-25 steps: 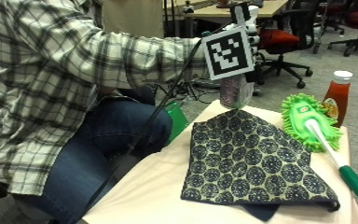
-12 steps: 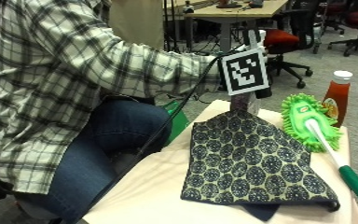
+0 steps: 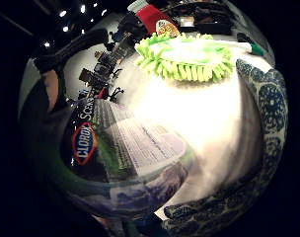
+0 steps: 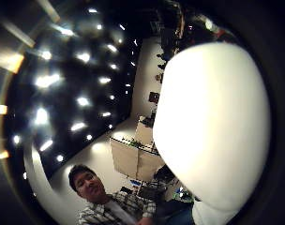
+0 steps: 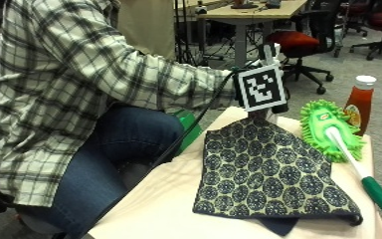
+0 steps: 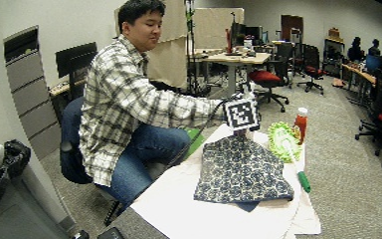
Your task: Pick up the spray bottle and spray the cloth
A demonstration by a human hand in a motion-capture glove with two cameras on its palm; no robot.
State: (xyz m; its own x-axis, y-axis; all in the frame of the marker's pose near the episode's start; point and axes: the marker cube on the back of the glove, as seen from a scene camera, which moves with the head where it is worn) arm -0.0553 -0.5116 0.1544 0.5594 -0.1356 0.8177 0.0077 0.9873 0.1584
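Outside view has the right hand [image 5: 236, 87] reaching out over the far end of the surface [image 5: 164, 209], mostly hidden from that camera. From the little finger side palm view, dark gloved fingers [image 3: 66, 52] curve round the edge of the spray bottle [image 3: 135, 153], whose printed label fills the picture close against the palm, so the hand looks to be grasping it. The thumb side palm view is half filled by a white part of the bottle [image 4: 213, 126].

In the outside view, only the bottle's lower end [image 5: 257, 115] shows under the hand. It looks upright, at the far tip of the cloth [image 5: 264, 174]; whether it touches the surface cannot be told.

The cloth lies flat and spreads from that tip toward the near edge, so the target sits just below and on the near side of the bottle. Which way the nozzle faces is not visible. My judgement is that the spray calls for turning it down toward the patterned cloth.

A green duster [image 5: 330, 127] and a ketchup bottle [image 5: 358, 102] lie beside the cloth.
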